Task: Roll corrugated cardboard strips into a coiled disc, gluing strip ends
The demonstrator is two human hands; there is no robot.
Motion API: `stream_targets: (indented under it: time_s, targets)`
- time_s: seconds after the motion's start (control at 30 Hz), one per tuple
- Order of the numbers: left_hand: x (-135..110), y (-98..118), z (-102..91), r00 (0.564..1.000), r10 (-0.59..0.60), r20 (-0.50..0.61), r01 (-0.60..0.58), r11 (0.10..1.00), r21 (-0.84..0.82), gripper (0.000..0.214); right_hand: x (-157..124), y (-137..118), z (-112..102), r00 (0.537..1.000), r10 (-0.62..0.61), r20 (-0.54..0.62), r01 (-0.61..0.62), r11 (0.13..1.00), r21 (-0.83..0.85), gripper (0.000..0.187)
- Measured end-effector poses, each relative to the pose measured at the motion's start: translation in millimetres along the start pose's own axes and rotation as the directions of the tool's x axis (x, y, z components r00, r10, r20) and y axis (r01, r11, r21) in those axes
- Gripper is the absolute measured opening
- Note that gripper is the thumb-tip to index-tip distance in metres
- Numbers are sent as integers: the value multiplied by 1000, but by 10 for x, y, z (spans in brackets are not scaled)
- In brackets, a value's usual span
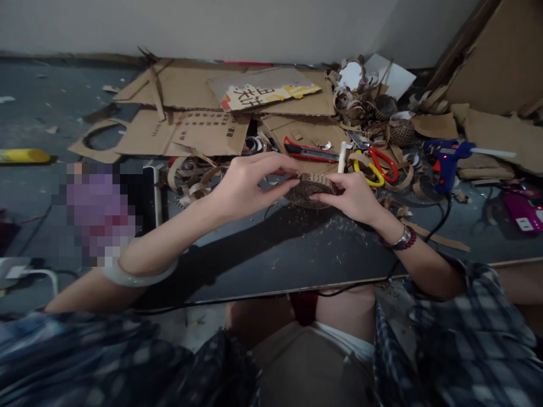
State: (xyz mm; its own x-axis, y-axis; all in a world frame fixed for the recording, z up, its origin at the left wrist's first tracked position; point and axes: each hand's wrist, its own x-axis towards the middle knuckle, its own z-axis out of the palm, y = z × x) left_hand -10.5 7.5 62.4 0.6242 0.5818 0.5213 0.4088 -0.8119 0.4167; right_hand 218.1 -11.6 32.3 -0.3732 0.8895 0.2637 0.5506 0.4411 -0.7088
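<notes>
Just above the table's front half is a round, tightly coiled cardboard disc (306,196), brown with ring upon ring showing. A pale corrugated cardboard strip (317,177) stands along its far edge. My left hand (254,183) pinches thumb and forefinger together at the strip's left end, by the disc's rim. From the right, my right hand (355,198) grips the disc, its thumb lying on the coils and its fingers behind the rim, partly hidden. Right behind the disc lie a red-and-black utility knife (311,152) and a white stick (341,157).
Scissors (373,164) with red and yellow handles lie beyond my right hand. A blue glue gun (449,161) stands to the right, its cord (441,220) running toward the table edge. Cardboard sheets (195,133) and curled scraps (195,175) cover the back. A phone-like device (146,198) lies left.
</notes>
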Motion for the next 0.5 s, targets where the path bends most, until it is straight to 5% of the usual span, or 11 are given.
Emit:
stream_targets:
  time_s: [0.2,0.33,0.5]
  targets:
    - [-10,26,28,994,-112,-7,112,993,-27,23,-6,0,11,1000,7,3,-7,1000,8,22]
    - [-11,3,53,978,-191,83,198,975,-97,24,-18,-22,42,1000,-4,-10,4,999,43,23]
    - [0,-82,86,904,-406,134,426,832,-356,25,-9,-32,39,992,110,56,-122,939,323,38]
